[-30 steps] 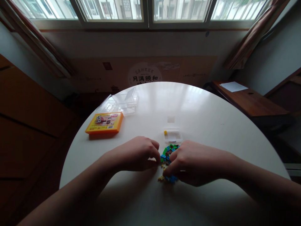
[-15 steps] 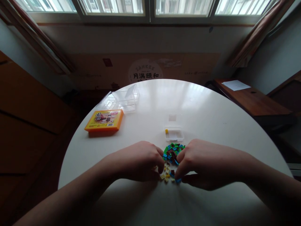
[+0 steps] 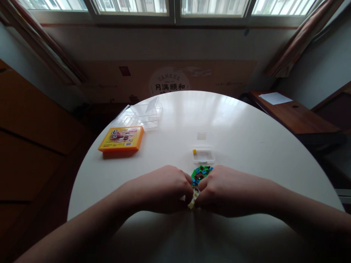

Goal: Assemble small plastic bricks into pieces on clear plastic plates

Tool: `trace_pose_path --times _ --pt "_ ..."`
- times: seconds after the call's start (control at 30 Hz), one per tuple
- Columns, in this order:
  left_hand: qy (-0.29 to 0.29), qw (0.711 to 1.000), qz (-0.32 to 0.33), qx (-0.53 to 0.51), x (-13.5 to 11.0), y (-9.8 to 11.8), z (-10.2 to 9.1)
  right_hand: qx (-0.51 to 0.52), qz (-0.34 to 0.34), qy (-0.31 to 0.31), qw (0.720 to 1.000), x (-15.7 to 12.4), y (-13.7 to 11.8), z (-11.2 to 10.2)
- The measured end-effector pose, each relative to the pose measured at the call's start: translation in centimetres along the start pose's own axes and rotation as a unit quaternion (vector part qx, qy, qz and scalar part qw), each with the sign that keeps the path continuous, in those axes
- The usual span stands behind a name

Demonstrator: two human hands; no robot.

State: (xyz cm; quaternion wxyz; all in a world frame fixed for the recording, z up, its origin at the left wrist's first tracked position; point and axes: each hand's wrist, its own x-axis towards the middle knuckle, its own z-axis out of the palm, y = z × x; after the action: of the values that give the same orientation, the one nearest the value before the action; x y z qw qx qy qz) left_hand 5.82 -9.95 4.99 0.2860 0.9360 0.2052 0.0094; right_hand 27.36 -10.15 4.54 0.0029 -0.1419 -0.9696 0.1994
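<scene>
A heap of tiny coloured bricks [image 3: 201, 172], green, blue and dark brown, lies on the round white table [image 3: 236, 124] near its front. My left hand [image 3: 167, 188] and my right hand [image 3: 222, 190] rest curled on either side of the heap, knuckles nearly touching. Between them a few pale yellow bricks [image 3: 194, 197] are squeezed in a narrow line. Both hands' fingers are curled under and hidden; what they grip cannot be made out. Just beyond the heap stands a small clear box [image 3: 203, 155] with one yellow brick [image 3: 194, 151] at its left end.
An orange flat box [image 3: 122, 139] lies at the table's left. Behind it stand clear plastic containers [image 3: 144, 115]. A small clear lid [image 3: 201, 136] lies past the small box. A brown side table with a sheet of paper [image 3: 275, 98] stands at the right.
My hands have closed in toward each other, pushing the scattered yellow and blue bricks together into a narrow line between them. The heap now looks tighter.
</scene>
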Motion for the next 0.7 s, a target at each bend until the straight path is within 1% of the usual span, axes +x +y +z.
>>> trace_pose_path --times 0.17,0.3,0.53,0.7 --pt "0.014 1.000 -0.008 0.011 -0.1 0.0 -0.2 0.016 -0.012 0.010 1.000 0.0 0.4 0.5" --pt "0.009 0.999 -0.011 0.028 -0.1 -0.1 -0.2 0.018 -0.010 0.016 1.000 0.2 0.5 0.6" --pt "0.003 1.000 -0.009 0.017 -0.2 -0.3 -0.1 -0.024 0.027 -0.007 0.999 0.7 -0.4 0.2" --pt "0.013 1.000 0.000 0.017 -0.2 -0.3 -0.1 -0.039 0.065 0.005 0.997 0.6 -0.4 0.5"
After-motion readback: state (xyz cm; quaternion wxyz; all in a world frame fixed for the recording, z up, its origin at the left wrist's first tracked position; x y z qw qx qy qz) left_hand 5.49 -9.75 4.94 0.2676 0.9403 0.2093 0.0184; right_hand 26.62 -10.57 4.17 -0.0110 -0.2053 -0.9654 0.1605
